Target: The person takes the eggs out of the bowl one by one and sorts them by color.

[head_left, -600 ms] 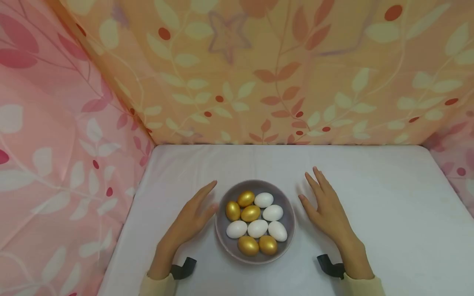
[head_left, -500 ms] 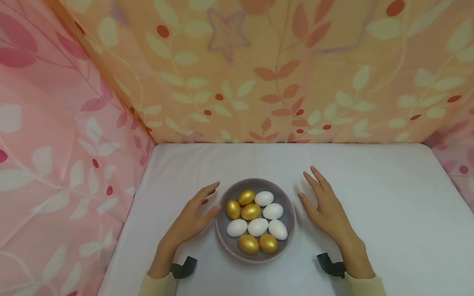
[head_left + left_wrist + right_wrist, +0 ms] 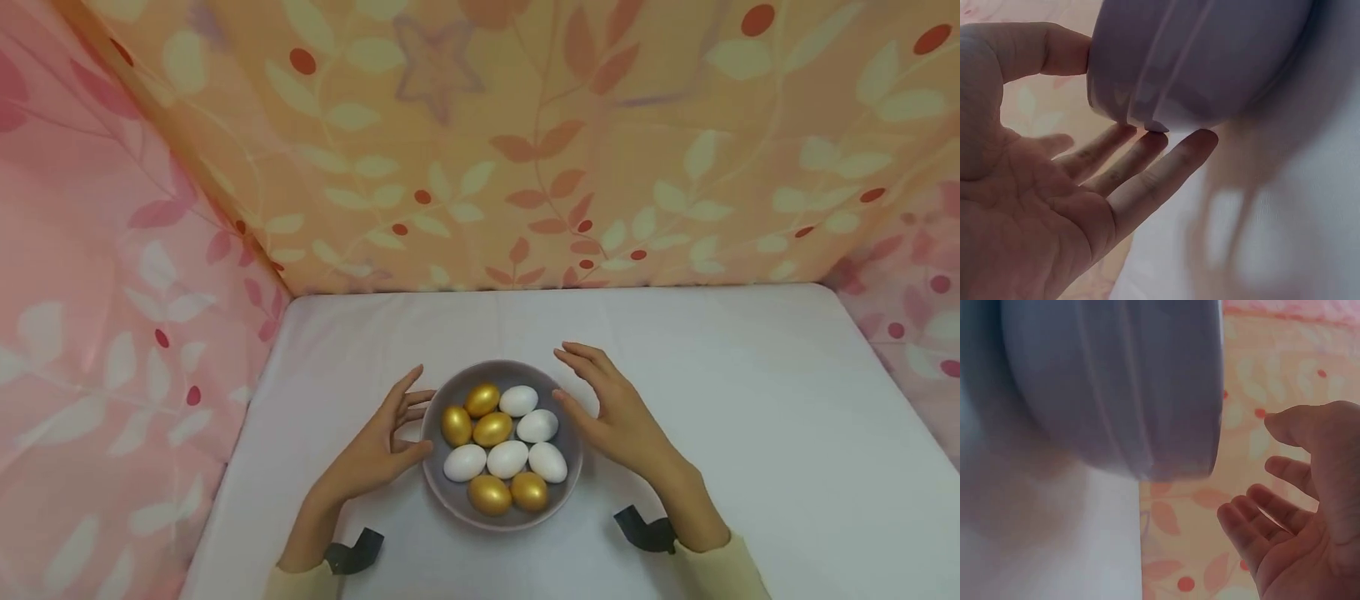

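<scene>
A round greyish-purple bowl (image 3: 452, 493) stands on the white table, holding several gold eggs (image 3: 492, 429) and several white eggs (image 3: 507, 459). My left hand (image 3: 378, 454) is at the bowl's left side, fingers extended. In the left wrist view its thumb tip meets the rim of the bowl (image 3: 1197, 56) and its fingertips are right at the outer wall. My right hand (image 3: 622, 421) is spread at the bowl's right, its thumb overlapping the rim in the head view. From the right wrist, a gap shows between those fingers and the bowl (image 3: 1116, 381).
The white-covered table (image 3: 712, 375) extends around the bowl. An orange leaf-patterned cloth (image 3: 480, 150) hangs behind it, with a pink patterned cloth (image 3: 90, 333) at the left. Black curved pieces (image 3: 358, 552) sit at both wrists.
Both hands have moved in towards the bowl, the left reaching its side and the right coming nearer the rim. The head view has shifted slightly. The eggs keep their arrangement.
</scene>
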Action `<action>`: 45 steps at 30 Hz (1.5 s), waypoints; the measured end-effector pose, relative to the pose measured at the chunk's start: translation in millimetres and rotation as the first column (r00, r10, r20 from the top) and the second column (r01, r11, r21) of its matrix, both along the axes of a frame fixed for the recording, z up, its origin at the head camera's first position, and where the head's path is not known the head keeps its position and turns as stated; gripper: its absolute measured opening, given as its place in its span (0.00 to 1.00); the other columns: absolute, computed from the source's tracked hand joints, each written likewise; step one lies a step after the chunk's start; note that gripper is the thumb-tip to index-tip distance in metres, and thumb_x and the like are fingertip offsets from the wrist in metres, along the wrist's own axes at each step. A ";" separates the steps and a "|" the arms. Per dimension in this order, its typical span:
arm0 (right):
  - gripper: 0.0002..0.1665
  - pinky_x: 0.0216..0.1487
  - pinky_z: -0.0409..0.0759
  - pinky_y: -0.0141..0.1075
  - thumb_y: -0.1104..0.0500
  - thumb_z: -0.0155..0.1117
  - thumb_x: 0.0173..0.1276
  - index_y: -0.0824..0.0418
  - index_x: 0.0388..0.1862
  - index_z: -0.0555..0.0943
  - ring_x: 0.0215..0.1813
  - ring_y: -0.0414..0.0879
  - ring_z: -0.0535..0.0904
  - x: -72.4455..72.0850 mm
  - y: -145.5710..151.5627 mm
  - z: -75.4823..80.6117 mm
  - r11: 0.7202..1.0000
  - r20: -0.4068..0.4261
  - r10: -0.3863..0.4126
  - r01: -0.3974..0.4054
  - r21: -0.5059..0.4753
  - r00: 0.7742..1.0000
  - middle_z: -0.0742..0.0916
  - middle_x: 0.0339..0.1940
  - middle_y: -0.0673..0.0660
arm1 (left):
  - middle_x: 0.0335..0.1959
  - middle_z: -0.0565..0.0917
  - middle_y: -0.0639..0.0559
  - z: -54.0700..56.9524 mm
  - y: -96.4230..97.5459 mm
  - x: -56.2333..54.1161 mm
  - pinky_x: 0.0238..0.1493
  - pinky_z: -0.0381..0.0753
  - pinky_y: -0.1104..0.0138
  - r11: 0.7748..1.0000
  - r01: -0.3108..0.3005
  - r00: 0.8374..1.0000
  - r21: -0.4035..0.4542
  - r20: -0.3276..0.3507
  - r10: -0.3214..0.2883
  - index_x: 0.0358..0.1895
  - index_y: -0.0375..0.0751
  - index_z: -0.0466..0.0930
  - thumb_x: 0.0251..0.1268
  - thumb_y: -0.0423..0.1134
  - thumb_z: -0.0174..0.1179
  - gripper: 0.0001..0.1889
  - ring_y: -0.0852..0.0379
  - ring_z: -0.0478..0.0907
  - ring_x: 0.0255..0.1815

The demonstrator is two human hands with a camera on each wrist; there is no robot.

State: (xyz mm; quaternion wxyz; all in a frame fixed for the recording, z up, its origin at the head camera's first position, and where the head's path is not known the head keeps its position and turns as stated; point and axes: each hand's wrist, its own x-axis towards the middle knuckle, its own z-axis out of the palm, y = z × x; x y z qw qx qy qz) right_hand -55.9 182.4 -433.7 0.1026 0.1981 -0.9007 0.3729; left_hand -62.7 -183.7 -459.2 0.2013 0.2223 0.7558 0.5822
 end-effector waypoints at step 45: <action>0.16 0.71 0.78 0.45 0.62 0.68 0.73 0.57 0.59 0.87 0.60 0.48 0.84 -65.1 -89.5 26.8 0.695 0.340 0.514 -0.615 0.373 0.787 0.88 0.56 0.53 | 0.83 0.61 0.40 -8.6 -3.5 -3.8 0.62 0.82 0.68 0.996 0.046 0.991 0.076 0.121 -0.054 0.83 0.51 0.57 0.77 0.30 0.60 0.37 0.31 0.64 0.82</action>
